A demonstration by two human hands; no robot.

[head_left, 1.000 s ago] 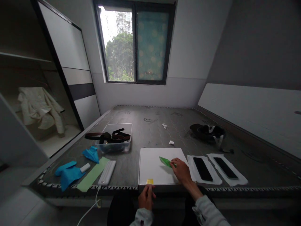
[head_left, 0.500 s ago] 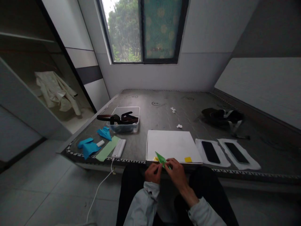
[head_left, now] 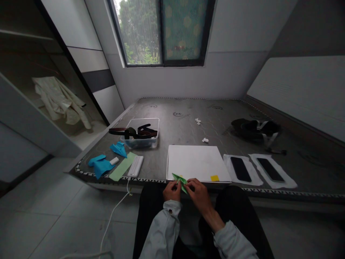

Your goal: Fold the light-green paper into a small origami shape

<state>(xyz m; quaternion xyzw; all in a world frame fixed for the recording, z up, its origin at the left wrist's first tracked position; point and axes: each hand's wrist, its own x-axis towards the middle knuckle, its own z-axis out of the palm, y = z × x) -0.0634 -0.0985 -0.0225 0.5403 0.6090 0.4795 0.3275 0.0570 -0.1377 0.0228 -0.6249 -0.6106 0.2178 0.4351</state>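
Observation:
A small folded piece of green paper (head_left: 180, 180) is held between both hands just over the near edge of a white box (head_left: 196, 162). My left hand (head_left: 171, 190) pinches its left side, thumb and fingertips together. From the right, my right hand (head_left: 198, 194) grips the other side between thumb and fingers. One pointed end of the paper sticks up to the left, and another tip shows below, between the hands. A yellow piece (head_left: 215, 178) lies on the box's front edge, right of the hands.
Blue folded paper (head_left: 101, 166), a light green strip (head_left: 122, 167) and a white power bank (head_left: 136, 166) with a cable lie at left. Behind them, a clear plastic box (head_left: 142, 143) bears dark straps. Two dark phones (head_left: 240, 169) on white sheets and a black bag (head_left: 250, 129) are at right.
Both hands and the green paper have shifted slightly left. The paper is turned, its point now aimed more to the left, and a lower tip shows. The camera view has tilted a little downward.

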